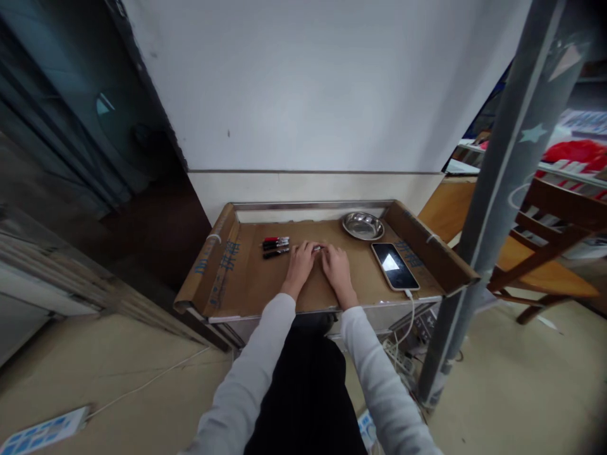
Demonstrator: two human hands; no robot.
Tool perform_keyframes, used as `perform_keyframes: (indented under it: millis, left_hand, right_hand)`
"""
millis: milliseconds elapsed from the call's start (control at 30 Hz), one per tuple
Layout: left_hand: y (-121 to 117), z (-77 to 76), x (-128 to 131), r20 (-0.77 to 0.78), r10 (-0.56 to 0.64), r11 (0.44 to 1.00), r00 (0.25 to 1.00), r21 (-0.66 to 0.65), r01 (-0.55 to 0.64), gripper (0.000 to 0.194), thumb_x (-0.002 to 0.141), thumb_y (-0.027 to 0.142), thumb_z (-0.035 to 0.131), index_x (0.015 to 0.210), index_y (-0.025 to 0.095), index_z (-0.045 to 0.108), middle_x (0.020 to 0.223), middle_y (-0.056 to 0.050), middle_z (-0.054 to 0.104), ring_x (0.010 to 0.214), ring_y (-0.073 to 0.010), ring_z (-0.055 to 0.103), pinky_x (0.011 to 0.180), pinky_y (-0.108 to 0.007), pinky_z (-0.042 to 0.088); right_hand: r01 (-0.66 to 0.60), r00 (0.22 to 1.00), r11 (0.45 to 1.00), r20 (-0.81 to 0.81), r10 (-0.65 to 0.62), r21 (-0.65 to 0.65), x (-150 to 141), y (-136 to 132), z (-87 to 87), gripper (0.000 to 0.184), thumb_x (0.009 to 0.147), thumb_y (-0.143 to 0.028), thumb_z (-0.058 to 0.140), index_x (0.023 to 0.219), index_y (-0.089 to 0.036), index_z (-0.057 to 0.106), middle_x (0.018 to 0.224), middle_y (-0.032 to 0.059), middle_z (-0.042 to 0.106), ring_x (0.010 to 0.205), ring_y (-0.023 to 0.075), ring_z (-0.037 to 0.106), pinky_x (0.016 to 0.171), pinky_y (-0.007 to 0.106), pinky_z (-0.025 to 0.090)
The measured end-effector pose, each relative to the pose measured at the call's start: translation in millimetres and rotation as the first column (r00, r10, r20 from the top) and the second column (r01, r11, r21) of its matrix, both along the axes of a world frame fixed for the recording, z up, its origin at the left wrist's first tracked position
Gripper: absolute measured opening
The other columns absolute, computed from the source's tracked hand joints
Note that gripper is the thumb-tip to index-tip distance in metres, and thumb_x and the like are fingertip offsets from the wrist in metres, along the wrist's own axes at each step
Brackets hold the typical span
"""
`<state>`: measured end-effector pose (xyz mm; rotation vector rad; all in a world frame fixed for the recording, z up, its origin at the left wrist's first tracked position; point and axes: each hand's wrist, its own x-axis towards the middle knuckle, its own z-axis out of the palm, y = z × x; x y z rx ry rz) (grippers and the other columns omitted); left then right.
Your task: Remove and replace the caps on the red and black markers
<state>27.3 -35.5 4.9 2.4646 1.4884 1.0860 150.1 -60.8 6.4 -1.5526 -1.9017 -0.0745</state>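
Observation:
Above the middle of a cardboard-covered table [256, 284], my left hand [302, 259] and my right hand [336, 262] meet at the fingertips. Between them is a small dark marker [317, 248] with a light part, mostly hidden by the fingers. The fingers of both hands are closed around its two ends. Just left of my left hand, several markers [276, 243] lie side by side, one red and the others black.
At the back right of the table stands a round metal dish [363, 225]. A phone [395, 266] with a white charging cable [410, 316] lies near the front right. Raised cardboard sides border the table. A grey post [493, 189] and a wooden chair [545, 265] stand to the right.

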Motion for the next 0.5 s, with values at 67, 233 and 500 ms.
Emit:
perform_keyframes:
  millis: [67,233,500]
  left_hand:
    - [-2,-0.7,-4,0.050,0.060,0.998,0.997,-0.006,-0.059,0.020,0.090,0.024,0.042,0.107,0.021,0.053,0.104,-0.005,0.060,0.099,-0.0174,0.052,0.087,-0.033,0.034]
    - [-17,-0.4,-17,0.073,0.295,0.955,0.953,-0.039,-0.293,0.019,0.088,0.029,0.045,0.100,0.024,0.058,0.100,-0.007,0.062,0.099,-0.0256,0.047,0.086,-0.043,0.033]
    - [-17,-10.8,-22,0.104,0.571,0.821,0.814,-0.090,-0.564,0.026,0.085,0.011,0.037,0.099,0.017,0.059,0.098,-0.014,0.055,0.091,-0.0265,0.049,0.079,-0.042,0.040]
  right_hand:
    - [-0.178,0.983,0.984,-0.048,0.178,0.000,-3,-1,-0.3,0.041,0.085,-0.015,0.037,0.125,-0.016,0.041,0.117,0.0099,0.057,0.102,0.0182,0.053,0.085,0.031,0.040]
    - [-0.226,0.966,0.974,-0.131,0.223,-0.004,-6,1,-3.5,0.052,0.084,-0.017,0.036,0.135,-0.014,0.028,0.131,0.0118,0.047,0.115,0.0188,0.048,0.094,0.034,0.039]
    - [0.186,0.982,0.982,-0.012,-0.186,-0.032,1,6,-10.3,0.035,0.083,-0.014,0.037,0.116,-0.006,0.046,0.106,0.0169,0.059,0.096,0.0242,0.052,0.083,0.035,0.040]
